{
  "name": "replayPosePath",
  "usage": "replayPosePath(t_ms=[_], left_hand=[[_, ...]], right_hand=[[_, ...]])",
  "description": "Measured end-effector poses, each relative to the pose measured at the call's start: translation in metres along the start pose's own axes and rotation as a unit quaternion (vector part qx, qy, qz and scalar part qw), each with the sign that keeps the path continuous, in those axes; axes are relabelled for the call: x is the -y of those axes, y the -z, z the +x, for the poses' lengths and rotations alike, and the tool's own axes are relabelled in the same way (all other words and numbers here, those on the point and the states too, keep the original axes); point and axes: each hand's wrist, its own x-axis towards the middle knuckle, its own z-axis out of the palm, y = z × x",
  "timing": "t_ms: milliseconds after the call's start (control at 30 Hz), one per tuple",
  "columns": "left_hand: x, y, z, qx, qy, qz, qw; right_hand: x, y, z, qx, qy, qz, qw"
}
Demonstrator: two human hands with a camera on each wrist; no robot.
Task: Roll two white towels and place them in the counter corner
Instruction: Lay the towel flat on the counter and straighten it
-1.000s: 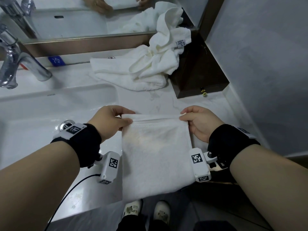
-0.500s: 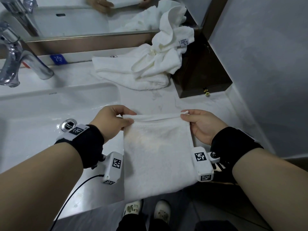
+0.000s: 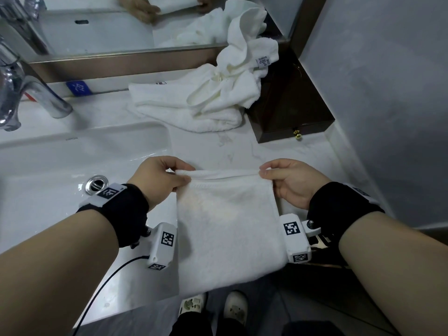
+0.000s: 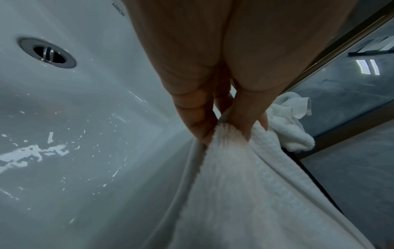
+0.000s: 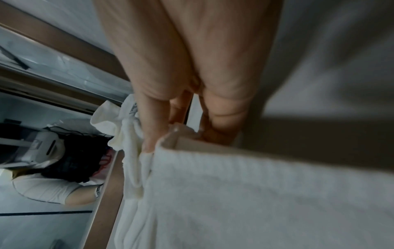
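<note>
A folded white towel [image 3: 228,224] lies flat on the white counter [image 3: 303,156], its near end hanging over the front edge. My left hand [image 3: 179,177] pinches its far left corner and my right hand [image 3: 265,173] pinches its far right corner, lifting that far edge a little. The wrist views show the same pinches: my left hand [image 4: 226,131] on the towel [image 4: 245,193] and my right hand [image 5: 170,134] on the towel [image 5: 266,193]. A second white towel [image 3: 206,100], crumpled, lies at the back of the counter, partly draped on a dark box.
A white sink basin [image 3: 60,170] with a metal drain [image 3: 98,184] is to the left, a chrome faucet [image 3: 29,93] behind it. A dark wooden box [image 3: 291,110] fills the back right corner under the mirror [image 3: 97,25]. A grey wall [image 3: 388,93] bounds the right side.
Both hands keep their pinch on the towel's far corners; the far edge has stayed slightly raised and nothing else has moved noticeably.
</note>
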Motion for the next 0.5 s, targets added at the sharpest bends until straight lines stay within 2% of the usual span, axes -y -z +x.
replayPosePath(t_ms=[133, 267, 300, 367, 400, 500], left_hand=[[0.000, -0.001, 0.001, -0.010, 0.008, 0.012, 1.000], [-0.004, -0.001, -0.003, -0.020, -0.007, 0.074, 0.997], [-0.006, -0.002, -0.004, -0.024, -0.017, 0.098, 0.995], [-0.009, -0.003, -0.005, -0.037, -0.036, 0.150, 0.987], [-0.011, -0.004, -0.005, -0.043, -0.045, 0.177, 0.982], [-0.013, -0.006, -0.004, -0.048, -0.071, 0.230, 0.969]], right_hand=[[0.000, 0.002, 0.003, -0.010, -0.006, 0.016, 1.000], [-0.001, 0.001, 0.006, -0.026, 0.027, -0.101, 0.994], [0.000, 0.001, 0.006, -0.037, 0.053, -0.171, 0.983], [0.002, 0.000, 0.007, -0.061, 0.118, -0.323, 0.937], [0.003, -0.002, 0.008, -0.062, 0.145, -0.370, 0.916], [0.003, -0.007, 0.010, -0.042, 0.175, -0.436, 0.882]])
